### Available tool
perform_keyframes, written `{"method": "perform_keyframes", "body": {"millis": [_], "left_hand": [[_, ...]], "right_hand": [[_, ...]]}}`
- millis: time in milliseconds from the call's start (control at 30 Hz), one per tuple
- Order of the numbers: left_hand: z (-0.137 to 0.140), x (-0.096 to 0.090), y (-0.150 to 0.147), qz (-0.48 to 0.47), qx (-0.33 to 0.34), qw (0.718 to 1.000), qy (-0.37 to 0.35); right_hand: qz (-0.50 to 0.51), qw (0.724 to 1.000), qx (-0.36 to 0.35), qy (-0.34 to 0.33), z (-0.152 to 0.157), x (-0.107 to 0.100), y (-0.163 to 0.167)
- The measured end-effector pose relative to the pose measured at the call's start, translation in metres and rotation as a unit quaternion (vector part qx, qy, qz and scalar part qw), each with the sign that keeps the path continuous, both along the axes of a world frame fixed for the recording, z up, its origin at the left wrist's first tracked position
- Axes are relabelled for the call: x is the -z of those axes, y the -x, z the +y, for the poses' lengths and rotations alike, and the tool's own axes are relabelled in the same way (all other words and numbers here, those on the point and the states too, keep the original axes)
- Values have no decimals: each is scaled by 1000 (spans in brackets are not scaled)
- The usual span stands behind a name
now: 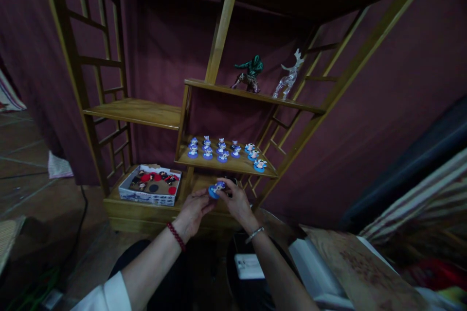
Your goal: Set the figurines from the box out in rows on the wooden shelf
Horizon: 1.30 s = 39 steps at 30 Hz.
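Observation:
My right hand (235, 201) pinches a small figurine (218, 188) with purple hair and a round blue base, held in front of the low shelf. My left hand (193, 211) is just left of the base, fingers loosely extended towards it; whether the fingertips touch it I cannot tell. Behind both hands, several similar purple-haired figurines (223, 156) stand in rows on the shelf board (233, 167). At the right end of that board, several figurines on lighter blue bases (259, 165) form a column.
Left of my hands, a shallow cardboard box (149, 197) holds several red and black figurines. On the shelf above stand a green-and-bronze statuette (251, 74) and a clear deer ornament (289, 77). A white device (248, 266) lies near my lap, with a large carton (350, 262) at right.

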<state>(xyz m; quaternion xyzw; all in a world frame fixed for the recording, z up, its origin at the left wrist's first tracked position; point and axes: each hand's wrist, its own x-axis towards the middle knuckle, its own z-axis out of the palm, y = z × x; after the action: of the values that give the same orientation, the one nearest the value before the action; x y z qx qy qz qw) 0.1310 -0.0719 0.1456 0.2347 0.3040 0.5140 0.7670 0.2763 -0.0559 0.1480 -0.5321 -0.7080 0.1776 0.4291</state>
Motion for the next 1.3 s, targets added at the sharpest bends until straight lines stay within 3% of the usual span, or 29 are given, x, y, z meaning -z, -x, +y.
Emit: {"method": "perform_keyframes", "body": {"millis": [233,400,633,1067,1300], "left_hand": [[-3,2,2,-9,-5,1000,-1],[-4,10,10,14,-54,997,47],[1,34,26,32,-111,989,92],[23,63,60,38,-134,983,117],[24,61,75,54,-131,981,135]], "right_hand": [[-25,1000,-2,17,-7,-5,9],[-23,999,-34,20,-3,11,21],[-24,997,-61,51,3,34,42],[-15,991,-83,107,25,61,84],[-11,990,-91,105,27,62,100]]}}
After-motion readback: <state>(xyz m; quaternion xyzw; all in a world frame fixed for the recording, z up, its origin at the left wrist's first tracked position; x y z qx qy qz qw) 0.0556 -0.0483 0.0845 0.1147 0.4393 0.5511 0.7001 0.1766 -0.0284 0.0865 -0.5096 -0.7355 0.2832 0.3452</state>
